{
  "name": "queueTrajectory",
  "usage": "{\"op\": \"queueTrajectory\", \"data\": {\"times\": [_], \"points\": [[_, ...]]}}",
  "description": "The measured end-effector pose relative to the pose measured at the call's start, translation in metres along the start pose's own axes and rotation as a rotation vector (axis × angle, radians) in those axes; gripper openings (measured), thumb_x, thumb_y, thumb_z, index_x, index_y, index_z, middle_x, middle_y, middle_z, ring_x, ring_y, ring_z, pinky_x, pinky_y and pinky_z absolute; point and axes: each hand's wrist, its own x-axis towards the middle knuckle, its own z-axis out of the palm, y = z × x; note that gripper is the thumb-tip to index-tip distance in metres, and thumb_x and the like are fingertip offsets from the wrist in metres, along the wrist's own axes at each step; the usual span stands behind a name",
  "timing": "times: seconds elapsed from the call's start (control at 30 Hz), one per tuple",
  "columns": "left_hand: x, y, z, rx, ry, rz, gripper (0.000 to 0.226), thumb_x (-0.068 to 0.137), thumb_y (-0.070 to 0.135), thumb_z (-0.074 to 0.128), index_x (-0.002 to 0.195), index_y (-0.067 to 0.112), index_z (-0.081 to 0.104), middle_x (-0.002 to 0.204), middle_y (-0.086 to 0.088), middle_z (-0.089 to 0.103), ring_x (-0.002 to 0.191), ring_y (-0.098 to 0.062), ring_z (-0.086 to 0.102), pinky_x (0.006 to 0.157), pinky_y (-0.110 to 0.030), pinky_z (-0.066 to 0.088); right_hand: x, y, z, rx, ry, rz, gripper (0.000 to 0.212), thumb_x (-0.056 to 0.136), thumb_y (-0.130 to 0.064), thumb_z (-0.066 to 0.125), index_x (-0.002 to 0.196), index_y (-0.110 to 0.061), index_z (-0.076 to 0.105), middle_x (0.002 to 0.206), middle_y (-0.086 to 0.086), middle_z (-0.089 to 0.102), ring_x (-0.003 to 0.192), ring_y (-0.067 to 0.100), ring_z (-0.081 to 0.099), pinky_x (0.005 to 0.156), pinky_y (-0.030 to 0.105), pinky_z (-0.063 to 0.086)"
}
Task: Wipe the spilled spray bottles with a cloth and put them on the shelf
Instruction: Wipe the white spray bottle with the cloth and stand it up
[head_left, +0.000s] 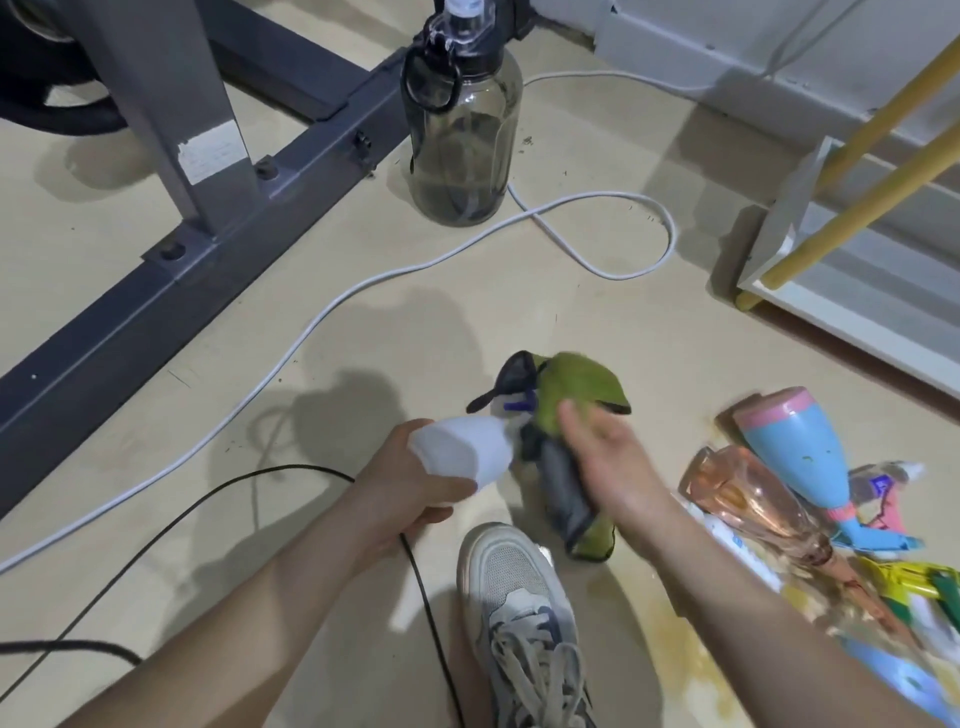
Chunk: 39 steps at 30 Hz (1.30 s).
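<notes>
My left hand (402, 486) grips a white spray bottle (460, 449) by its base, with the purple nozzle pointing away from me. A green and grey cloth (571, 410) drapes over the bottle's head. My right hand (605, 460) lies against the cloth with fingers fairly straight, palm turned left. To the right, several more spray bottles lie tipped on the floor: a blue and pink one (800, 452), a clear pinkish one (748, 501) and yellow-green ones (914, 582). A yellowish spill (675, 639) wets the floor near them. The white shelf (852, 312) stands at the right.
A big dark water jug (462, 130) stands further back in the middle. White cable (597, 218) loops across the floor, and a black cable (218, 488) runs by my left arm. A grey metal frame (171, 260) fills the left. My sneaker (519, 597) sits below the hands.
</notes>
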Motion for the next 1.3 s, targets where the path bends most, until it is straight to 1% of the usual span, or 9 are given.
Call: {"op": "queueTrajectory", "data": {"times": [0.1,0.3,0.5,0.7,0.8,0.9,1.03,1.2,1.3], "points": [[0.007,-0.001,0.008,0.332,0.088,0.147,0.080,0.064,0.001,0.085,0.124,0.030,0.041,0.103,0.003,0.058,0.081,-0.009,0.058,0.058,-0.016,0.050,-0.006,0.021,0.042,-0.139,-0.104,-0.160,0.033,0.104,-0.025,0.046,0.136,-0.031,0.052,0.151,-0.014,0.034,0.142,0.001,0.030,0.103,0.000,0.022],[0.013,0.018,0.019,0.882,0.361,0.404,0.035,0.077,0.029,0.067,0.110,0.021,0.057,0.090,0.004,0.065,0.090,-0.024,0.065,0.068,-0.028,0.047,0.001,0.007,0.053,-0.588,-0.043,-0.540,0.040,0.094,-0.054,0.034,0.130,-0.049,0.049,0.151,-0.015,0.036,0.102,0.021,0.036,0.091,0.031,0.034],[0.006,0.025,0.028,1.076,0.341,0.366,0.086,0.062,0.045,0.077,0.134,0.033,0.031,0.110,0.001,0.059,0.098,-0.027,0.059,0.074,-0.032,0.045,0.060,0.010,0.028,-0.291,0.026,0.007,0.032,0.102,-0.051,0.033,0.076,-0.038,0.047,0.091,-0.006,0.059,0.119,0.022,0.045,0.104,0.036,0.032],[0.004,0.026,0.030,1.143,0.380,0.440,0.058,0.074,0.037,0.063,0.124,0.024,0.036,0.086,0.004,0.054,0.087,-0.029,0.062,0.065,-0.032,0.042,-0.002,-0.007,0.050,-0.219,-0.080,-0.603,0.031,0.104,-0.009,0.039,0.121,-0.019,0.064,0.124,0.003,0.061,0.121,0.002,0.047,0.104,0.017,0.030],[0.001,0.017,0.030,1.285,0.371,0.445,0.075,0.069,0.041,0.067,0.132,0.035,0.025,0.100,0.005,0.055,0.088,-0.026,0.061,0.067,-0.030,0.042,0.041,0.002,0.037,-0.172,-0.020,-0.215,0.030,0.107,-0.024,0.036,0.091,-0.029,0.061,0.097,-0.003,0.065,0.104,0.017,0.058,0.090,0.028,0.039],[-0.002,0.011,0.026,1.291,0.274,0.470,0.092,0.068,0.045,0.072,0.142,0.037,0.019,0.113,0.004,0.053,0.097,-0.024,0.058,0.070,-0.028,0.039,0.070,0.034,0.004,-0.517,-0.054,-0.065,0.038,0.107,-0.029,0.035,0.137,-0.016,0.052,0.144,0.008,0.049,0.144,0.027,0.028,0.115,0.034,0.027],[0.004,0.000,0.011,1.110,0.154,0.425,0.090,0.066,0.033,0.076,0.140,0.037,0.025,0.118,0.007,0.049,0.106,-0.020,0.052,0.075,-0.027,0.038,0.084,0.068,-0.022,-0.806,0.038,-0.019,0.038,0.105,-0.034,0.036,0.133,-0.013,0.050,0.128,0.009,0.052,0.137,0.024,0.034,0.102,0.046,0.041],[0.029,-0.013,-0.024,1.020,0.184,0.325,0.088,0.060,0.018,0.077,0.138,0.030,0.038,0.127,-0.002,0.040,0.117,-0.028,0.045,0.089,-0.032,0.042,0.084,0.050,-0.029,-0.172,0.492,0.098,0.031,0.104,-0.023,0.044,0.084,-0.006,0.060,0.078,0.011,0.059,0.083,0.029,0.055,0.073,0.033,0.039],[0.036,-0.017,-0.032,1.018,0.172,0.386,0.083,0.059,0.028,0.074,0.134,0.032,0.038,0.119,0.002,0.045,0.109,-0.025,0.049,0.085,-0.038,0.047,0.067,0.050,-0.013,-0.238,0.286,-0.182,0.020,0.100,-0.019,0.053,0.111,-0.012,0.069,0.107,-0.001,0.067,0.102,0.018,0.059,0.092,0.023,0.042]]}}
